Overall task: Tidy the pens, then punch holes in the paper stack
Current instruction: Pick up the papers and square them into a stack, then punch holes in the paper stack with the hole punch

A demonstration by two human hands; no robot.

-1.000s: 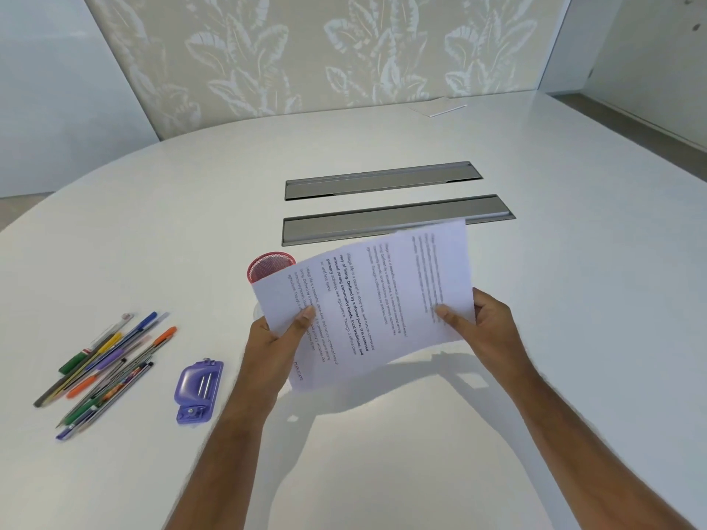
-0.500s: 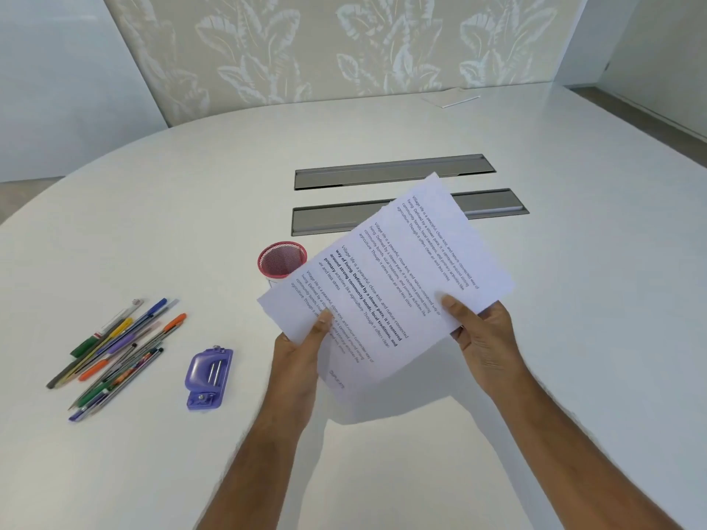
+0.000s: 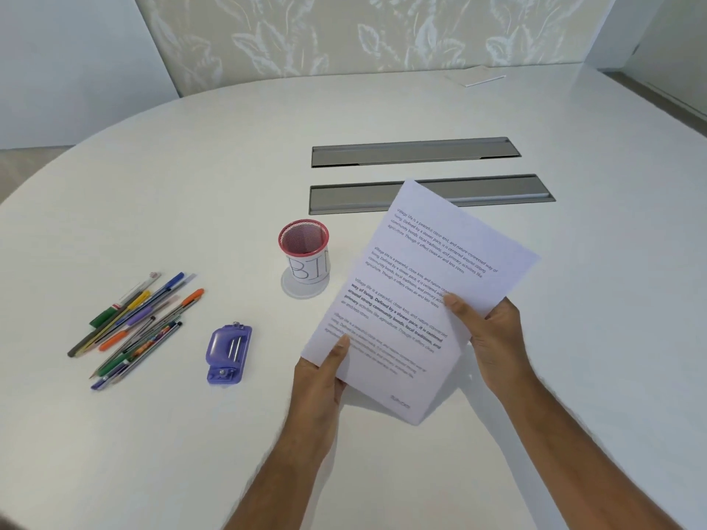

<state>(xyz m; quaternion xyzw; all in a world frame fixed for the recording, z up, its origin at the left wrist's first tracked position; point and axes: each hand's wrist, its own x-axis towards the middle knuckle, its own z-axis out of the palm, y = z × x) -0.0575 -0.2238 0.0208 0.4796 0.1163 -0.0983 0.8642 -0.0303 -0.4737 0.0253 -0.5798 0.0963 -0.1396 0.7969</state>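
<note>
Both my hands hold a printed paper stack (image 3: pixel 417 285) low over the white table (image 3: pixel 191 208), tilted with its top corner to the far right. My left hand (image 3: pixel 319 380) grips its near left edge with the thumb on top. My right hand (image 3: pixel 493 334) grips the right edge. To the left of the paper stands an empty red mesh pen cup (image 3: pixel 305 254) with a white label. A purple hole punch (image 3: pixel 228 353) lies to the left of my left hand. Several loose pens (image 3: pixel 134 323) lie in a heap further left.
Two long grey cable slots, the far slot (image 3: pixel 413 151) and the near slot (image 3: pixel 355 197), are set into the table beyond the paper. A white pad (image 3: pixel 476 75) lies at the far edge. A leaf-patterned wall stands behind.
The paper has turned clockwise and come lower, closer to the table, still held by both hands. The pen cup, hidden partly before, now shows in full.
</note>
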